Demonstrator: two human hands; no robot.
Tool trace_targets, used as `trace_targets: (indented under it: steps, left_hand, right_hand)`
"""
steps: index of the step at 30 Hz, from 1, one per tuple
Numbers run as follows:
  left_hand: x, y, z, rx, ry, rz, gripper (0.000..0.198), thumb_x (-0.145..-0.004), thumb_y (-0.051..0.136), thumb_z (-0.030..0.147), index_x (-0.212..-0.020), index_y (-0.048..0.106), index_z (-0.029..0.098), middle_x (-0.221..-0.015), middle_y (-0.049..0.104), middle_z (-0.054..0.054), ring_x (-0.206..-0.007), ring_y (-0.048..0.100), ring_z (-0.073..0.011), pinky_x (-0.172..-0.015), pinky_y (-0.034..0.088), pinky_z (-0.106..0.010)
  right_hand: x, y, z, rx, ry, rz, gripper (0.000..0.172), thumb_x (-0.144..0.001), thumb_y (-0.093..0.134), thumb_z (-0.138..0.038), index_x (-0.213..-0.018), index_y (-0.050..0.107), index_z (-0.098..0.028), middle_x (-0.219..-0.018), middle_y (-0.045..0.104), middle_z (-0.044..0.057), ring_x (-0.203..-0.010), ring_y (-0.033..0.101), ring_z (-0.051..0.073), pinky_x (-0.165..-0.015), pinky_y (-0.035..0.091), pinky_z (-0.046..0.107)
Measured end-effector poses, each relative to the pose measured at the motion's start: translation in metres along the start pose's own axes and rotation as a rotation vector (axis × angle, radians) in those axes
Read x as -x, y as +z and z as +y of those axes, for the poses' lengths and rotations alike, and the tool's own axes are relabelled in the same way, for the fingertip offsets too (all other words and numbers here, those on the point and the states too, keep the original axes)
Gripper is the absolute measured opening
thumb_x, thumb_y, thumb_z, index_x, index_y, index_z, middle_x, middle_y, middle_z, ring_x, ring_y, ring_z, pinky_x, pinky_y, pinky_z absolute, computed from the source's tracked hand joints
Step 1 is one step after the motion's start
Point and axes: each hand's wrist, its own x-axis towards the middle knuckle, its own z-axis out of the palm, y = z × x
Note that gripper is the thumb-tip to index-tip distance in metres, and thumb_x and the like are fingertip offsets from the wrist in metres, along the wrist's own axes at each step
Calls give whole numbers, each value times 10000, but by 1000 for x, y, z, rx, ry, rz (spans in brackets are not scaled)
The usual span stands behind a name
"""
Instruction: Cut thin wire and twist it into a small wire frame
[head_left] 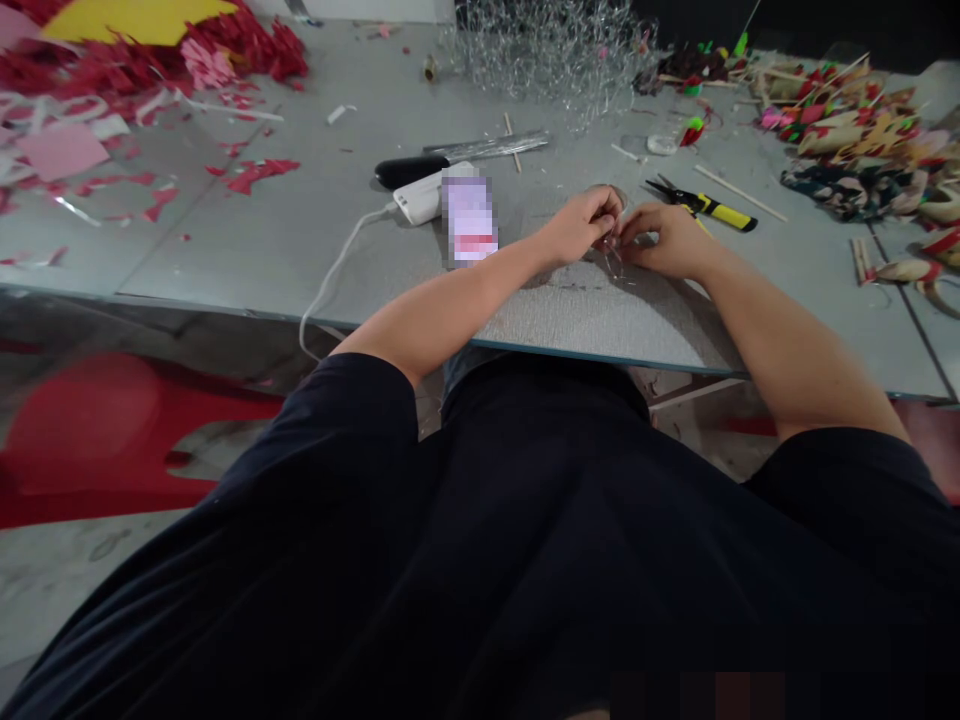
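Just above the table, my left hand (581, 225) and my right hand (664, 238) meet with their fingertips pinched. Between them is a thin bent wire (615, 262), with a loop hanging below the fingers; its exact shape is too fine to make out. Both hands are closed on it. Pliers (709, 205) with yellow and black handles lie right behind my right hand, jaws pointing left. Left of my left forearm rests a phone (471, 215) with a lit, blurred screen, touching a white power strip or charger (418, 198).
A tangled heap of silvery wire (555, 60) stands at the back. A black-handled tool (412, 170) lies behind the phone. A white cable (330, 275) hangs over the table edge. Colourful craft pieces (847, 120) crowd the right; red paper scraps (112, 70) cover the left. A red stool (90, 430) stands below.
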Motion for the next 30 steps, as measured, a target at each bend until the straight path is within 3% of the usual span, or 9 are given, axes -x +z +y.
trace_targets:
  steps: [5, 11, 16, 21, 26, 30]
  left_hand:
    - [-2, 1, -4, 56, 18, -7, 191, -1166, 678, 157, -1038, 634, 292, -1089, 789, -73, -1033, 770, -246, -1148, 682, -517]
    - [1, 2, 3, 48, -28, 5, 206, -1188, 760, 254, -1048, 611, 280, -1101, 777, -75, -1047, 792, -252, -1137, 670, -516]
    - [-2, -1, 3, 65, -35, 5, 186, -1240, 700, 264, -1082, 604, 274, -1097, 759, -56, -1028, 814, -236, -1089, 647, -479]
    - [-6, -3, 1, 166, -57, -17, 248, -1244, 568, 120, -1060, 596, 284, -1007, 781, -16, -919, 681, -184, -1062, 622, -471]
    - [2, -2, 10, 213, 6, -40, 268, -1262, 596, 151, -1033, 593, 288, -942, 706, -10, -864, 577, -187, -962, 571, -463]
    - [6, -3, 14, 179, 60, -29, 212, -1207, 648, 180, -1029, 583, 276, -947, 632, -9, -847, 669, -194, -936, 583, -444]
  right_hand:
    - [4, 3, -20, 2, 62, -3, 369, -855, 1211, -499, -904, 866, -378, -1181, 890, 59, -1288, 816, 414, -1394, 588, 700]
    - [1, 0, -26, -7, 75, -26, 338, -818, 1139, -525, -824, 827, -398, -1180, 926, 30, -1240, 835, 437, -1314, 638, 712]
    - [2, -6, -25, -55, 145, 87, 434, -906, 1067, -740, -848, 787, -414, -1180, 956, -30, -1217, 776, 378, -1262, 631, 679]
    - [-1, -7, -13, -142, 233, 213, 693, -851, 1021, -1048, -903, 755, -410, -819, 768, -2, -969, 608, 303, -1090, 640, 593]
    - [-4, -5, -3, -214, 228, 230, 792, -757, 1071, -1066, -931, 783, -349, -823, 665, -5, -839, 493, 240, -927, 575, 504]
    - [-3, -1, -9, -262, 188, 225, 838, -760, 1050, -1110, -941, 758, -345, -847, 712, 13, -841, 552, 252, -936, 569, 526]
